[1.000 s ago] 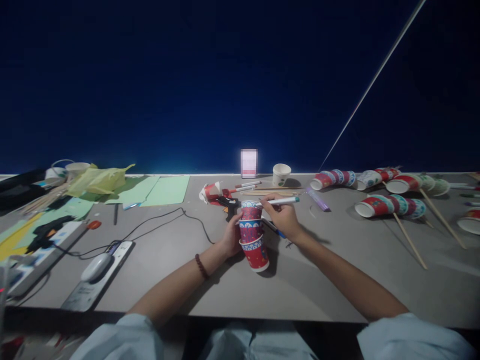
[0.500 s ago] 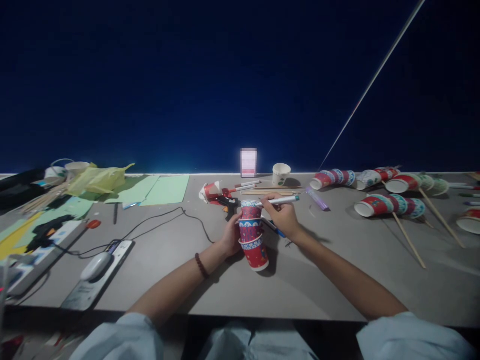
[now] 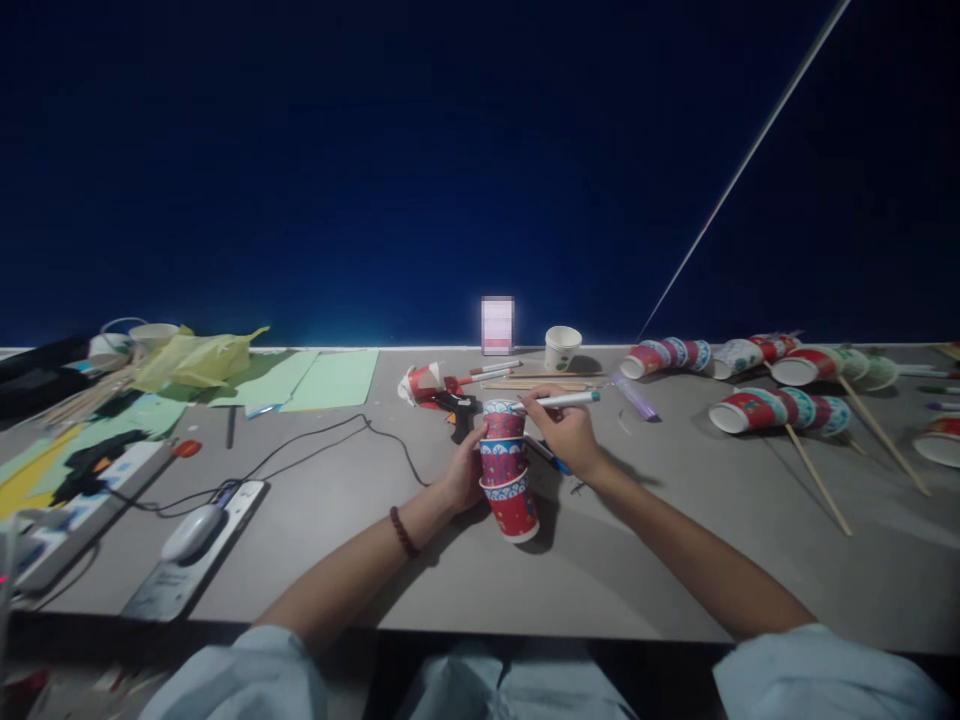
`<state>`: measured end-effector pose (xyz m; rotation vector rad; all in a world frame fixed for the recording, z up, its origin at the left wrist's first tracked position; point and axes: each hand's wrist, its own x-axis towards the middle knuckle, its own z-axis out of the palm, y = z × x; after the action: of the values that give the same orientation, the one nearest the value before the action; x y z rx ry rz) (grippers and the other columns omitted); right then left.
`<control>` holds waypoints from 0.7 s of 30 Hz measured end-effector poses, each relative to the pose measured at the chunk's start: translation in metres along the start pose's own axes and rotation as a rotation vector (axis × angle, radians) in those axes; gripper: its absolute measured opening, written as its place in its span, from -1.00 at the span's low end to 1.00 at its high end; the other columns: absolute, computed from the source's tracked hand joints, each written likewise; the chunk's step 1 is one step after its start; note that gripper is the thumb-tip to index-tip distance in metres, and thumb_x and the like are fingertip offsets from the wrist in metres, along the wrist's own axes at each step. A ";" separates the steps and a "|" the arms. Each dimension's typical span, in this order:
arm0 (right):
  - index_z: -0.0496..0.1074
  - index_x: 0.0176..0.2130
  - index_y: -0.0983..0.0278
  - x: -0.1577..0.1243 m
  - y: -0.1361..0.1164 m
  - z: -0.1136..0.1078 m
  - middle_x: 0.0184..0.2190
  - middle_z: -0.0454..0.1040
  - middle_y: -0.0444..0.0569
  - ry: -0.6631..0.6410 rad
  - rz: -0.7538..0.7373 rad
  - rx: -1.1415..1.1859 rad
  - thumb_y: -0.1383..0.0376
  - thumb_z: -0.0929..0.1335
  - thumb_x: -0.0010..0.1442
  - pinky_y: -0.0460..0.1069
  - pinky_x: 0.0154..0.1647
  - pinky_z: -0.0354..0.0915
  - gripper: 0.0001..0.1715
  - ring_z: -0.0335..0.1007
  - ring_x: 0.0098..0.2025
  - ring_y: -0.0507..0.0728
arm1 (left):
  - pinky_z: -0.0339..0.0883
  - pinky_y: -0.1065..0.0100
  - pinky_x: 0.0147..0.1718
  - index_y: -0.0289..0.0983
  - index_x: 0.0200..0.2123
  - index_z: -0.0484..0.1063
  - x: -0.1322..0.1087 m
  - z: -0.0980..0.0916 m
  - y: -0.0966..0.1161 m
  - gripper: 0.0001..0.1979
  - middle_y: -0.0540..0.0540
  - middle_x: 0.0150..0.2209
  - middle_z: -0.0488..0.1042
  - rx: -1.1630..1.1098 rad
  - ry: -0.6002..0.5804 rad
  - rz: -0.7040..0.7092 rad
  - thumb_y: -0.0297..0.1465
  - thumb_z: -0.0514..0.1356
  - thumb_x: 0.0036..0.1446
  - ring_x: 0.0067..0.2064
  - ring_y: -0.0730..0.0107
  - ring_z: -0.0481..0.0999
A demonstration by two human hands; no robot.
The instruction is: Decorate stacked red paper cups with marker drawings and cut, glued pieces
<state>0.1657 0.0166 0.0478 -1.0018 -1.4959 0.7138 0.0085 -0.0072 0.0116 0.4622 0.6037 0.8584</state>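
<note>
A stack of three patterned red and blue paper cups (image 3: 507,470) stands upside down near the middle of the grey table (image 3: 615,560). My left hand (image 3: 463,472) is wrapped round the stack from its left side. My right hand (image 3: 568,432) is closed on a white marker with a teal cap (image 3: 564,401). The marker lies almost level, and its tip rests at the top of the stack. A beaded bracelet (image 3: 403,532) circles my left wrist.
Rows of nested cups on wooden sticks (image 3: 780,412) lie at the right. A black glue gun (image 3: 459,408), a cut red cup (image 3: 421,384), markers and a white cup (image 3: 562,348) sit behind the stack. A power strip (image 3: 196,545), cables and green paper (image 3: 330,380) fill the left.
</note>
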 end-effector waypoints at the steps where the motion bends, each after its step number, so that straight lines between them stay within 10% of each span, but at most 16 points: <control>1: 0.40 -0.37 0.25 0.000 0.000 0.000 -0.43 0.47 -0.10 -0.001 0.001 0.003 0.13 0.34 0.15 -0.10 -0.46 0.27 -0.77 0.35 -0.44 0.04 | 0.37 0.26 -0.27 -0.47 -0.24 0.50 0.000 0.000 0.000 -0.52 -0.27 -0.36 0.57 0.002 -0.004 -0.001 -0.12 0.06 0.16 -0.35 0.20 0.56; 21: 0.40 -0.35 0.23 0.002 0.012 0.000 -0.48 0.47 -0.12 0.060 0.103 0.221 0.07 0.38 0.11 -0.05 -0.36 0.35 -0.72 0.44 -0.39 0.09 | 0.35 0.23 -0.31 -0.46 -0.26 0.48 0.006 -0.006 0.001 -0.52 -0.28 -0.41 0.56 -0.070 0.062 -0.034 -0.12 0.02 0.15 -0.39 0.17 0.55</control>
<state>0.1683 0.0235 0.0379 -0.9280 -1.2892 0.8939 0.0069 -0.0006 0.0058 0.3624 0.6347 0.8610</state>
